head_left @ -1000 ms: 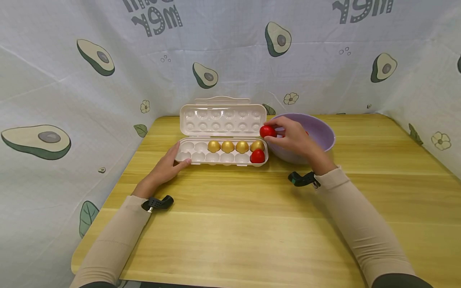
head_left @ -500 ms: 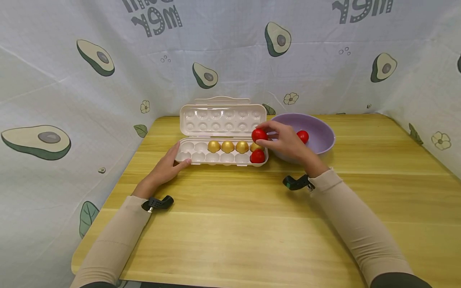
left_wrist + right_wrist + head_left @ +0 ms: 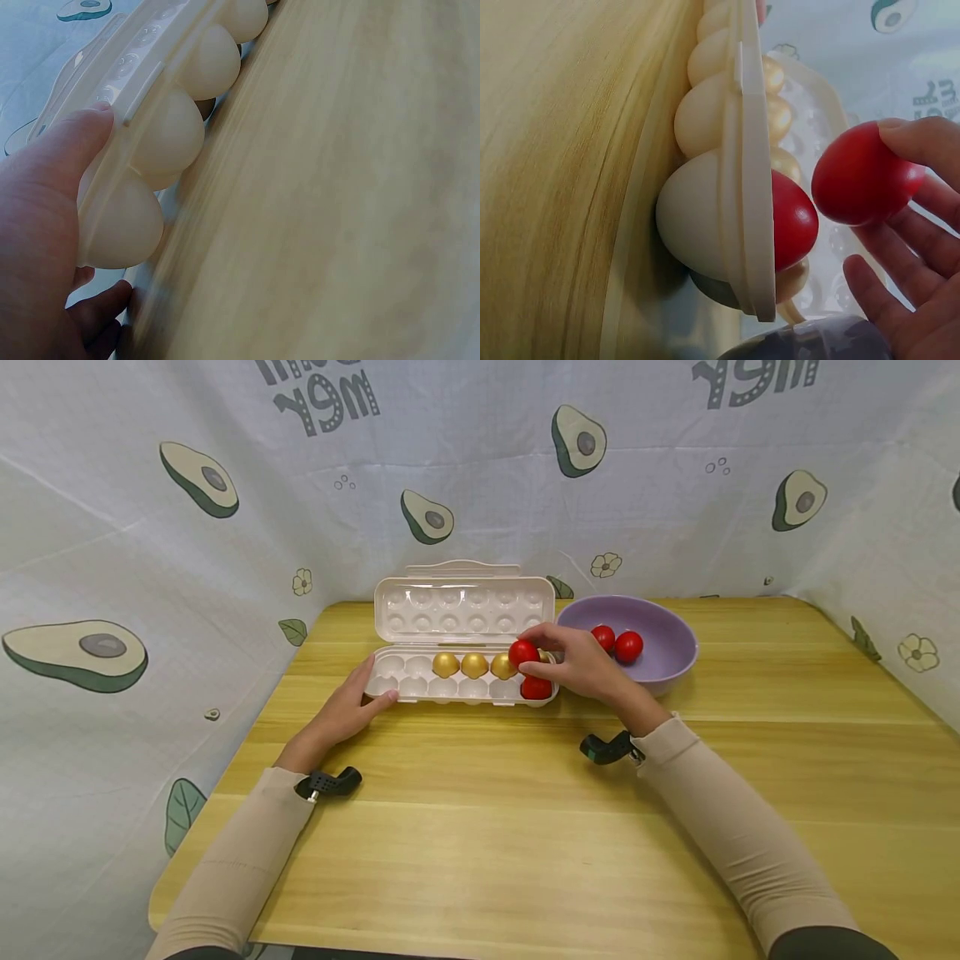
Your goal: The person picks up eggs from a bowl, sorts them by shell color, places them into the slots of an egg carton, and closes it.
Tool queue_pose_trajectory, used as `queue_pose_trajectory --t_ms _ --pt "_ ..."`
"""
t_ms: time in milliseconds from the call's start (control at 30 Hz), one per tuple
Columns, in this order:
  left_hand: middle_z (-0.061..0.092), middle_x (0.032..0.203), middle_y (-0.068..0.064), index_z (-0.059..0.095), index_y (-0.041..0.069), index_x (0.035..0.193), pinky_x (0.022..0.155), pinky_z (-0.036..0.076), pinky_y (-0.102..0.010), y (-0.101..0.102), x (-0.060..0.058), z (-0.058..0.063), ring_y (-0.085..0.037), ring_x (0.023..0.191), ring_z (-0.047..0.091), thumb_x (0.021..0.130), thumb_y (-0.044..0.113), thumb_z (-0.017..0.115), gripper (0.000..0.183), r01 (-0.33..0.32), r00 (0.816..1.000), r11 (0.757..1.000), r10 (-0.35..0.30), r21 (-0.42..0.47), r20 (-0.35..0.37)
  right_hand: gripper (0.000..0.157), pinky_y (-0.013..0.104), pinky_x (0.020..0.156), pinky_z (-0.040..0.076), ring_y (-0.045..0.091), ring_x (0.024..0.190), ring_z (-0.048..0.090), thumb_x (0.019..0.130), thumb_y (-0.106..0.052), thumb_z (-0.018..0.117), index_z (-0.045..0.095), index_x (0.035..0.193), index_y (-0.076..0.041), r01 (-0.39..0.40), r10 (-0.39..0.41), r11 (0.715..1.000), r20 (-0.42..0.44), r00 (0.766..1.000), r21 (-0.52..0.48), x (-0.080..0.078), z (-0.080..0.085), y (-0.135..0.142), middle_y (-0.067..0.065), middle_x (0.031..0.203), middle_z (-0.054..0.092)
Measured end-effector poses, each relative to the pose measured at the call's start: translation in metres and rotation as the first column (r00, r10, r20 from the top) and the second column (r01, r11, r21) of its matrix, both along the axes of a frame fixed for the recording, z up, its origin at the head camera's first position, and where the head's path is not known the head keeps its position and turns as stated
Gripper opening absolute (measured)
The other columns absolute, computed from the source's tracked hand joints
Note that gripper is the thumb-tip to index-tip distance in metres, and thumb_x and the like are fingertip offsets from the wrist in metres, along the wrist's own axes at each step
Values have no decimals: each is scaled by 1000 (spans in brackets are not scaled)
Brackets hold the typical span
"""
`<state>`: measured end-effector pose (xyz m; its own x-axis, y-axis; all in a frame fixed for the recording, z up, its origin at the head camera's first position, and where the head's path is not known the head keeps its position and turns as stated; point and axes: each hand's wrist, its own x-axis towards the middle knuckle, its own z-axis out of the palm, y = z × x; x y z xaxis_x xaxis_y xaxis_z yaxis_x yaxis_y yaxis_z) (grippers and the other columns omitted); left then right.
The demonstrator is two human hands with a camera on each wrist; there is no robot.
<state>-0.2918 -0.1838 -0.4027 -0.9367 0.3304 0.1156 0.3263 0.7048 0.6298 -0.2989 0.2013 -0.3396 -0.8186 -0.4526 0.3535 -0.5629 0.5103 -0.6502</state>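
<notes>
A white plastic egg box (image 3: 415,685) lies with its lid open at the back of the table. Its left end is in my left hand (image 3: 337,714), thumb over the front rim and fingers at the end wall. Several gold eggs (image 3: 474,666) fill part of the back row; one red egg (image 3: 536,688) sits in the front right cup. Between thumb and fingertips my right hand (image 3: 581,662) pinches another red egg (image 3: 866,174), held just above the right part of the box. It partly hides the rightmost gold egg in the head view.
A purple bowl (image 3: 671,652) stands right of the egg box, behind my right hand, with two red eggs (image 3: 628,647) visible in it. The wooden table (image 3: 480,827) ends at a printed avocado cloth (image 3: 480,460) behind.
My right hand has carried its red egg left from beside the bowl to over the box. The eggs in the bowl have come into sight. My left hand stays put.
</notes>
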Motion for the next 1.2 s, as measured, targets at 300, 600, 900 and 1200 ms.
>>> queue_pose_trajectory --t_ms 300,600,900,1200 --pt "10 160 -16 2 7 155 116 14 -51 0 -1 0 -34 145 13 96 47 54 88 0 1000 1000 0 -11 -11 42 47 94 49 25 108 63 84 -24 76 63 121 -10 3 -4 1000 15 1000 13 2 0 -3 8 113 69" --pt "11 160 -17 4 6 155 116 15 -50 0 -2 -1 -34 145 15 96 46 54 88 3 1000 1000 -3 -4 -17 40 38 84 55 24 105 63 84 -26 76 63 120 -12 17 -20 998 35 999 67 4 -3 -7 7 113 69" --pt "12 160 -15 4 8 156 116 15 -51 0 -1 -1 -33 145 15 96 45 55 87 11 1000 1000 -10 11 -24 38 35 82 56 20 103 63 84 -22 77 64 118 -14 23 -28 997 62 998 79 5 -4 -10 4 112 69" --pt "8 160 -16 2 6 155 116 13 -51 0 1 0 -34 146 12 96 47 54 89 -2 1000 1000 2 -2 6 39 39 85 55 23 102 64 83 -25 77 63 118 -13 13 -21 990 50 999 144 6 -6 -11 7 111 69"
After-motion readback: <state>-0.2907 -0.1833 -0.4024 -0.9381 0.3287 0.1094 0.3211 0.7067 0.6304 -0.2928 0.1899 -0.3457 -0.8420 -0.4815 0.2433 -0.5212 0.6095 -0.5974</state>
